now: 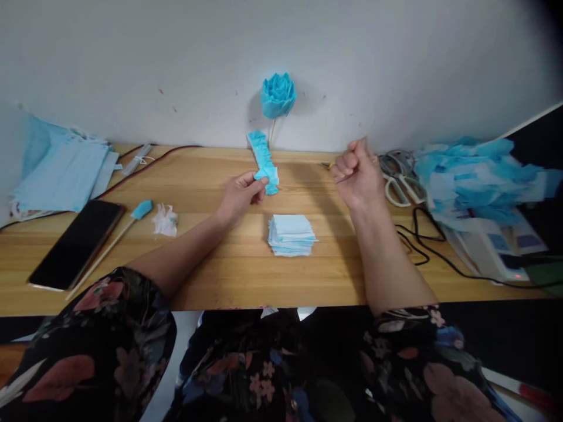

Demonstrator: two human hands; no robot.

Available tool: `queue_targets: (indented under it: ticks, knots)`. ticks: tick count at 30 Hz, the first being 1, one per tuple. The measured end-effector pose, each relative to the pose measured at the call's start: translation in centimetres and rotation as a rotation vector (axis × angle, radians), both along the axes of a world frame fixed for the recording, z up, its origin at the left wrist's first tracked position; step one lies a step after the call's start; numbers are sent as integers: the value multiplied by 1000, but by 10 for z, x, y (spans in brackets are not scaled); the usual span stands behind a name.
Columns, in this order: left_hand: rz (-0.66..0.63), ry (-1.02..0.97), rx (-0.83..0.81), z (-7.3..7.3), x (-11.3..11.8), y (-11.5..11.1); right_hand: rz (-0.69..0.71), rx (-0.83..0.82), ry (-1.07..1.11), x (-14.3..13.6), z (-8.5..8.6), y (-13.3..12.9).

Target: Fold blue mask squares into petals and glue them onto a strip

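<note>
My left hand (243, 196) pinches the lower end of a ruffled light-blue strip (263, 153), which slants up toward the wall. Above the table's back right, my right hand (358, 171) is closed with its fingers curled and palm side up; whatever it may hold is too small to make out. Between my forearms lies a stack of pale-blue folded squares (291, 234). Behind the strip, a blue layered flower (278, 95) on a thin stick stands against the wall.
At left are face masks (61, 170), a phone (77, 245), a blue-tipped stick (108, 249) and white scraps (165, 220). At right are scissors (403, 190), black cables, a white device (490, 249) and a blue-and-white heap (479, 179).
</note>
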State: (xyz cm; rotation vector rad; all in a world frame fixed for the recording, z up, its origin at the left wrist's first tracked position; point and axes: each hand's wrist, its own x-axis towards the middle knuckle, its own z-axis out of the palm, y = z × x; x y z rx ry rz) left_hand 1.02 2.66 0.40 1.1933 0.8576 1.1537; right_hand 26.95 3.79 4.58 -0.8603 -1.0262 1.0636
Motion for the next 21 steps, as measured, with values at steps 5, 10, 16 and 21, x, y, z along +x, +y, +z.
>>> queue_targets:
  ticks: [5,10,16,21]
  knots:
    - [-7,51,28,0,-5,2,-195,-42,130,15,11,2]
    - [-81,189,37,4,-18,12,-127,12,107,10,13,-2]
    - [29,121,32,-1,-28,29,-109,-14,82,-1,10,-1]
    - [108,116,64,-8,-24,29,-177,-27,62,7,32,-21]
